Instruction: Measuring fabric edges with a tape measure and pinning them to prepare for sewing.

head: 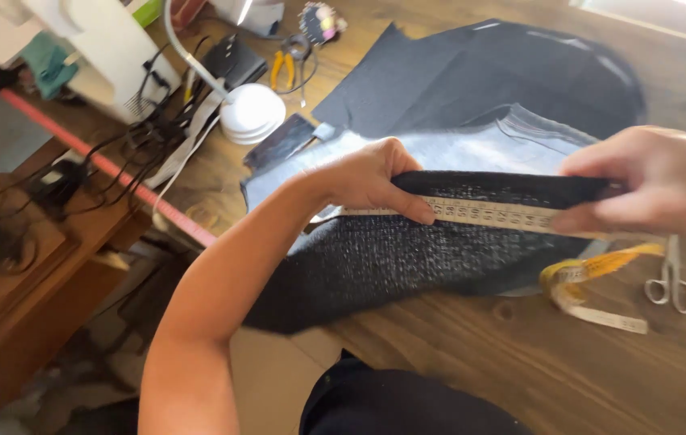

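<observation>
My left hand [371, 181] and right hand [653, 181] pinch a measuring tape [484, 213] flat along the folded edge of black knit fabric [407, 258] on the wooden table [536, 362], scissors [671, 278] lying near right

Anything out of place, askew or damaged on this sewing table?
Nothing looks damaged or spilled. The left hand and right hand stretch a measuring tape along the dark knit fabric, which overhangs the table edge. The tape's loose end lies coiled beside the scissors. Cables tangle near the sewing machine.
</observation>
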